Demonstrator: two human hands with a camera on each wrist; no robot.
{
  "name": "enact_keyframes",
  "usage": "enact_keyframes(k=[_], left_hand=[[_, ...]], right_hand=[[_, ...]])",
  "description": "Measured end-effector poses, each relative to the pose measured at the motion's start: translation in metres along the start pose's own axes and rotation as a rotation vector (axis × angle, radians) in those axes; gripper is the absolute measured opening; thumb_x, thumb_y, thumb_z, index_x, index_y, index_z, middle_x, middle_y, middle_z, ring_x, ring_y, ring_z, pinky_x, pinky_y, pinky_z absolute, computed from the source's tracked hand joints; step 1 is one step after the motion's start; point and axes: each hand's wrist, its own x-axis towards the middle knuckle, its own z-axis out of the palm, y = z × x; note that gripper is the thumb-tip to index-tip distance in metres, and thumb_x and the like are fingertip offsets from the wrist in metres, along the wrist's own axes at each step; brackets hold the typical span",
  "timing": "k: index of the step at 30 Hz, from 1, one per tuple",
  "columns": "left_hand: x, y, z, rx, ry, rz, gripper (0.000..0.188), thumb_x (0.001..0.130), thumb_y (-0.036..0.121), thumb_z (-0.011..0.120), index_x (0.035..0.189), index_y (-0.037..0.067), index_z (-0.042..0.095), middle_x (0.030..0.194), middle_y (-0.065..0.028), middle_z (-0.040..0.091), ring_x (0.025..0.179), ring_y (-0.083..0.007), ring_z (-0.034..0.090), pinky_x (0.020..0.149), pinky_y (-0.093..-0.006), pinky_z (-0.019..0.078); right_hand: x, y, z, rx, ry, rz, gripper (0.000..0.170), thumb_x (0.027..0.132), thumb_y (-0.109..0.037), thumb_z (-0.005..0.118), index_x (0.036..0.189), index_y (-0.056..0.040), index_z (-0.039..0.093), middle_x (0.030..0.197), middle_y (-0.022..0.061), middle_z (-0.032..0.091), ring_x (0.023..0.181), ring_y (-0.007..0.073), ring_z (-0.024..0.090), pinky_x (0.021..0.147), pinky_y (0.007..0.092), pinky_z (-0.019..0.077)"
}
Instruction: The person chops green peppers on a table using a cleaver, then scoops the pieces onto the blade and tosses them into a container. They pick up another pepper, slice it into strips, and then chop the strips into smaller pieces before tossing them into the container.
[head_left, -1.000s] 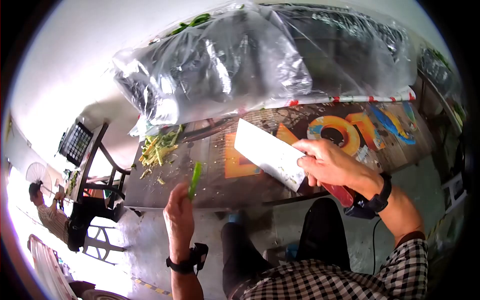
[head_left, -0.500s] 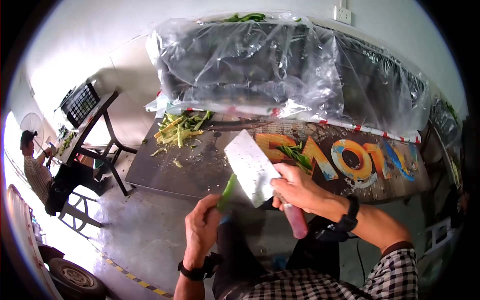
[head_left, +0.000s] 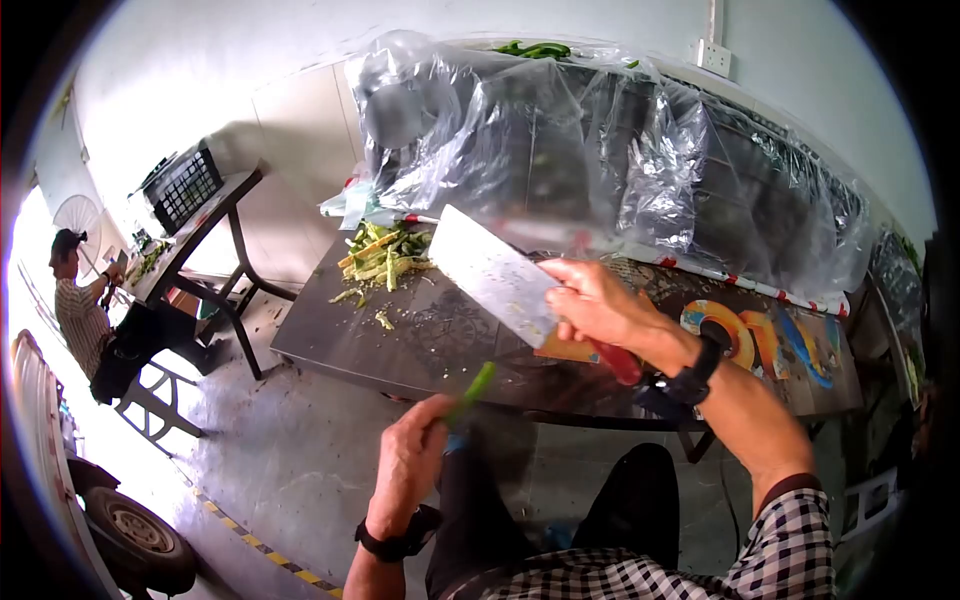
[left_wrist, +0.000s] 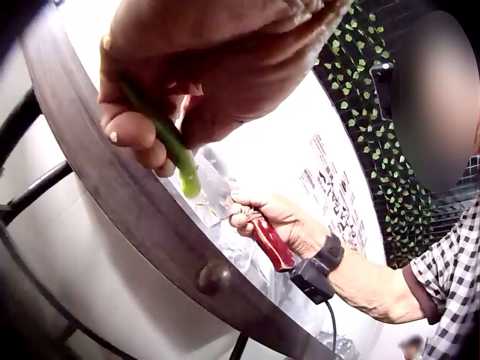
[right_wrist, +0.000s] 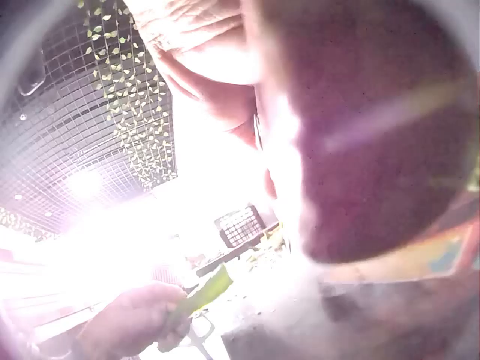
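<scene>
A dark, wood-look table (head_left: 400, 345) has a smooth top with a dull sheen. Above the table, a cleaver blade (head_left: 495, 280) of flat, pale, shiny metal is speckled with bits; its red handle (head_left: 615, 362) looks smooth. Behind the table, clear plastic sheeting (head_left: 540, 130) is thin, crinkled and very glossy. At the table's near side, a checked shirt (head_left: 790, 530) is matt cloth. Beneath the table, the grey floor (head_left: 300, 430) looks hard and smooth.

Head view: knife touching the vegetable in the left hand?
No, a visible gap separates the knife from the green vegetable the left hand holds.
</scene>
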Motion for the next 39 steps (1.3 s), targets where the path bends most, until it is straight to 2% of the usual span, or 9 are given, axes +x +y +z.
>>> enact_keyframes(k=[5, 9, 11, 17, 21, 22, 25, 31, 39], left_hand=[[0.014, 0.015, 0.015, 0.135, -0.165, 0.167, 0.026, 0.085, -0.002, 0.055, 0.109, 0.000, 0.067, 0.091, -0.0153, 0.070, 0.081, -0.0229, 0.069, 0.074, -0.0315, 0.0523], [0.046, -0.004, 0.010, 0.298, -0.018, 0.304, 0.023, 0.086, -0.004, 0.053, 0.105, -0.002, 0.066, 0.089, -0.0166, 0.069, 0.082, -0.0262, 0.069, 0.076, -0.0322, 0.0519], [0.057, 0.006, 0.007, 0.309, -0.033, 0.239, 0.025, 0.082, -0.005, 0.056, 0.103, 0.003, 0.067, 0.092, -0.0176, 0.068, 0.088, -0.0375, 0.066, 0.079, -0.0418, 0.0519], [0.070, 0.026, 0.049, 0.529, -0.146, 0.461, 0.024, 0.079, 0.000, 0.062, 0.102, 0.006, 0.067, 0.098, -0.0104, 0.067, 0.095, -0.0319, 0.061, 0.085, -0.0411, 0.0479], [0.079, 0.020, 0.074, 0.594, -0.124, 0.546, 0.021, 0.079, 0.002, 0.065, 0.100, 0.007, 0.065, 0.103, -0.0080, 0.066, 0.098, -0.0310, 0.059, 0.089, -0.0410, 0.0452], [0.080, 0.021, 0.079, 0.566, -0.134, 0.539, 0.021, 0.079, 0.002, 0.065, 0.099, 0.007, 0.065, 0.103, -0.0081, 0.066, 0.098, -0.0311, 0.059, 0.088, -0.0411, 0.0453], [0.080, 0.023, 0.090, 0.493, -0.143, 0.520, 0.019, 0.079, 0.003, 0.065, 0.098, 0.008, 0.065, 0.102, -0.0084, 0.066, 0.097, -0.0312, 0.059, 0.088, -0.0418, 0.0455], [0.087, 0.023, 0.086, 0.572, -0.161, 0.555, 0.019, 0.080, 0.002, 0.063, 0.098, 0.008, 0.065, 0.101, -0.0084, 0.067, 0.098, -0.0305, 0.060, 0.088, -0.0417, 0.0461], [0.080, 0.026, 0.103, 0.468, -0.160, 0.562, 0.018, 0.078, 0.004, 0.067, 0.095, 0.008, 0.066, 0.099, -0.0075, 0.067, 0.097, -0.0294, 0.061, 0.089, -0.0415, 0.0461]], right_hand=[[-0.067, 0.001, -0.045, 0.191, 0.015, 0.187, 0.038, 0.096, -0.009, 0.050, 0.133, 0.0016, 0.055, 0.087, 0.0037, 0.066, 0.062, 0.0071, 0.061, 0.054, 0.0224, 0.0490], [-0.113, 0.024, -0.052, 0.267, 0.064, 0.229, 0.038, 0.095, -0.011, 0.050, 0.130, 0.0008, 0.058, 0.080, 0.0027, 0.065, 0.060, 0.0066, 0.059, 0.051, 0.0210, 0.0480], [-0.129, 0.026, -0.056, 0.178, 0.035, 0.262, 0.039, 0.093, -0.012, 0.049, 0.129, 0.0006, 0.059, 0.078, 0.0038, 0.065, 0.060, 0.0070, 0.060, 0.052, 0.0229, 0.0479], [-0.144, 0.035, -0.061, 0.024, 0.153, 0.265, 0.039, 0.090, -0.011, 0.045, 0.123, 0.0025, 0.061, 0.070, 0.0040, 0.062, 0.058, 0.0077, 0.059, 0.055, 0.0265, 0.0491], [-0.147, 0.030, -0.056, -0.231, 0.212, 0.099, 0.034, 0.089, -0.010, 0.049, 0.116, 0.0061, 0.061, 0.075, 0.0231, 0.065, 0.065, 0.0339, 0.065, 0.064, 0.0399, 0.0516], [-0.148, 0.023, -0.055, -0.276, 0.193, 0.118, 0.031, 0.089, -0.010, 0.051, 0.113, 0.0058, 0.060, 0.083, 0.0311, 0.062, 0.076, 0.0451, 0.063, 0.070, 0.0461, 0.0506], [-0.147, 0.028, -0.051, -0.359, 0.228, 0.022, 0.029, 0.088, -0.010, 0.051, 0.112, 0.0036, 0.061, 0.082, 0.0309, 0.063, 0.078, 0.0450, 0.065, 0.070, 0.0483, 0.0505], [-0.141, 0.028, -0.063, -0.389, 0.168, 0.067, 0.026, 0.087, -0.008, 0.053, 0.110, 0.0027, 0.062, 0.080, 0.0304, 0.064, 0.076, 0.0455, 0.065, 0.070, 0.0501, 0.0504], [-0.143, 0.039, -0.059, -0.562, 0.237, -0.066, 0.021, 0.086, -0.007, 0.056, 0.104, 0.0023, 0.060, 0.064, 0.0232, 0.061, 0.063, 0.0392, 0.065, 0.059, 0.0482, 0.0495]])
